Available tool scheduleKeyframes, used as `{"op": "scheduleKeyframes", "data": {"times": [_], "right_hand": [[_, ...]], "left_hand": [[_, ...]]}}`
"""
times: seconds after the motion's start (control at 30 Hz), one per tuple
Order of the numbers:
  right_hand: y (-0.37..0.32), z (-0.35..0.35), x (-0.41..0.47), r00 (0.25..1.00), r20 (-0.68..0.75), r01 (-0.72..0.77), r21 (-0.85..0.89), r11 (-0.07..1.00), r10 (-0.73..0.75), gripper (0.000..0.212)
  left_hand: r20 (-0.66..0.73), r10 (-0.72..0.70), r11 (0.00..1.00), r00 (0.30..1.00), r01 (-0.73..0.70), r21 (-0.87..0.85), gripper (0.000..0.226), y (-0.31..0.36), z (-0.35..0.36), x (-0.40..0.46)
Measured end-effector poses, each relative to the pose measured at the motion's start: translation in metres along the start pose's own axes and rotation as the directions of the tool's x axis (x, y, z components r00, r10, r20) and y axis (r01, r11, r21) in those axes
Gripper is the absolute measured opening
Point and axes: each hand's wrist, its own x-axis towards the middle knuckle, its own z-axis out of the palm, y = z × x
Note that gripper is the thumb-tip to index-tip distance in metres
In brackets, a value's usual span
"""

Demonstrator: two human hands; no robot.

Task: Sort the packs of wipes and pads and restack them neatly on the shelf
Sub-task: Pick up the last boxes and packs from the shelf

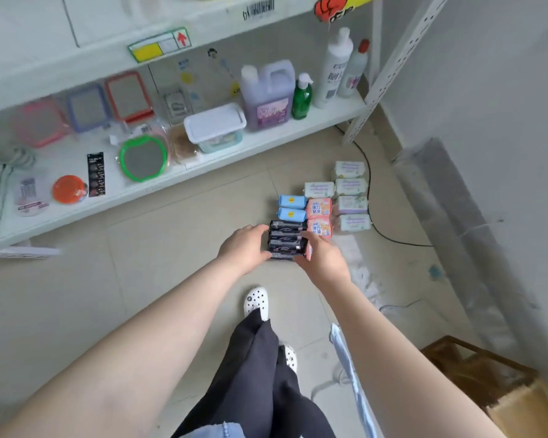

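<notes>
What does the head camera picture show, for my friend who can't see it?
Both hands, left hand and right hand, grip a bundle of black packs over the floor, beside blue packs, pink packs and white packs. The shelf holds bottles.

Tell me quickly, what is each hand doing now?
Left hand: grips the left side of the black packs.
Right hand: grips their right side.

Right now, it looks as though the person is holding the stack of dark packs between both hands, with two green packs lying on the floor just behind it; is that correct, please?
Nearly. The head view shows the left hand and right hand holding the stack of dark packs between them, but the two packs on the floor just behind it are blue, not green.
</notes>
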Motion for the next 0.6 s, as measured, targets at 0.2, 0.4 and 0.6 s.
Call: {"op": "scheduleKeyframes", "data": {"times": [0.2,0.4,0.6], "right_hand": [[-0.057,-0.029,-0.074,0.989,0.012,0.149,-0.213,0.966,-0.15,0.055],[-0.127,-0.045,-0.122,0.954,0.028,0.289,-0.346,0.893,-0.298,0.061],[-0.221,-0.048,-0.14,0.897,-0.008,0.394,-0.433,0.811,-0.441,0.061]], "left_hand": [[-0.118,0.001,0.999,0.993,0.004,0.036,0.066,-0.004,-0.04,-0.098],[-0.253,-0.039,0.999,0.967,0.047,0.026,0.066,-0.041,-0.087,-0.176],[-0.4,-0.084,0.996,0.913,0.08,-0.026,0.066,-0.094,-0.157,-0.219]]}}
